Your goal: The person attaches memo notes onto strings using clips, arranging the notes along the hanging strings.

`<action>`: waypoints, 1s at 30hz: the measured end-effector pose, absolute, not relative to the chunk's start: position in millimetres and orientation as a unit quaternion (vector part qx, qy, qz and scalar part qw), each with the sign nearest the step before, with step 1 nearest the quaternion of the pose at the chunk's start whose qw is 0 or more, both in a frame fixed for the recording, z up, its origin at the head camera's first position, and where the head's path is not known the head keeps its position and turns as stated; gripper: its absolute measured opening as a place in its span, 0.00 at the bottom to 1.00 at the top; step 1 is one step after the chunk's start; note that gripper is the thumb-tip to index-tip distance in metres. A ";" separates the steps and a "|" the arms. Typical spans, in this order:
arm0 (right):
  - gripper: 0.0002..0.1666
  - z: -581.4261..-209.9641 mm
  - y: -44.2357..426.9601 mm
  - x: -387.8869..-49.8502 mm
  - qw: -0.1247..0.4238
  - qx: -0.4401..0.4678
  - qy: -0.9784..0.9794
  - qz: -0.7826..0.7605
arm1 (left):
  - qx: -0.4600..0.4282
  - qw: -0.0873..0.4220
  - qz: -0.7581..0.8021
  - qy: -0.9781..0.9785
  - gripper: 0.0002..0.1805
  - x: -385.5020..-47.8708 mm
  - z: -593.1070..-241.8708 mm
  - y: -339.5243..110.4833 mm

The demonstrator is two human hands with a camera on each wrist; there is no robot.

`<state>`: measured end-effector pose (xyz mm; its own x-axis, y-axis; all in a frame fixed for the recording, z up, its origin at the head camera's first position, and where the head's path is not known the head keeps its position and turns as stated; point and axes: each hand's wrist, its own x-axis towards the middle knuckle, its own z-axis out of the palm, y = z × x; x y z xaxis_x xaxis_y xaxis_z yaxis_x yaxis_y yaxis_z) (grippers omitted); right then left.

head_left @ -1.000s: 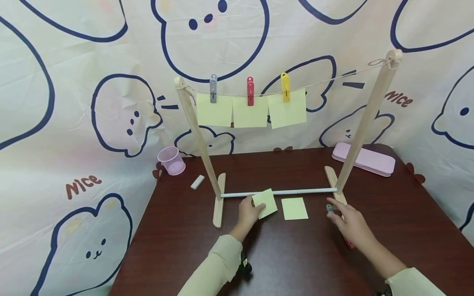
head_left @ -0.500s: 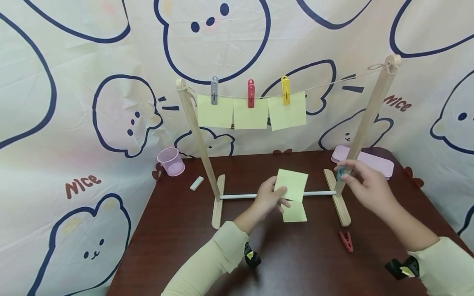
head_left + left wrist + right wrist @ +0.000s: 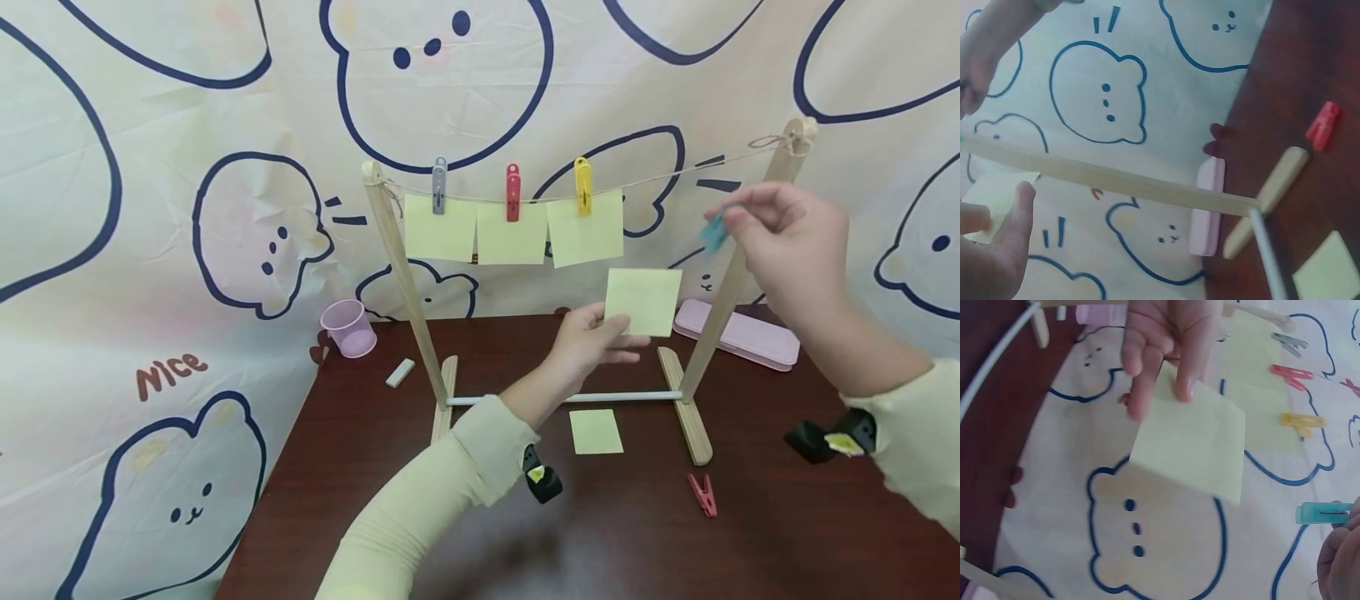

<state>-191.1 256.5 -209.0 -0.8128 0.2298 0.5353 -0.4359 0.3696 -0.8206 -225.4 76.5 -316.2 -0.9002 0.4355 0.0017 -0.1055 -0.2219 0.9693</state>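
Left hand [image 3: 592,343] pinched a square yellow paper note [image 3: 645,300], best kept flat; right hand [image 3: 798,254] gripped a teal plastic clothespin [image 3: 1319,513].

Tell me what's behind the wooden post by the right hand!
A pink pencil case, poking out both sides, and cartoon backdrop. The post hides a strip of each.
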 end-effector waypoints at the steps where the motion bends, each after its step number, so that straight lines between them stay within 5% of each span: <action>1: 0.05 -200.9 255.0 -193.6 0.295 0.063 -0.767 0.567 | 0.140 0.175 0.772 0.595 0.11 -226.6 -311.1 79.9; 13: 0.13 -146.8 233.2 -230.3 0.273 0.030 -0.777 0.566 | 0.120 0.128 0.785 0.594 0.09 -245.0 -268.7 110.4; 30: 0.17 -151.5 228.2 -245.1 0.210 -0.020 -0.842 0.496 | 0.117 0.117 0.806 0.568 0.11 -255.2 -250.9 118.1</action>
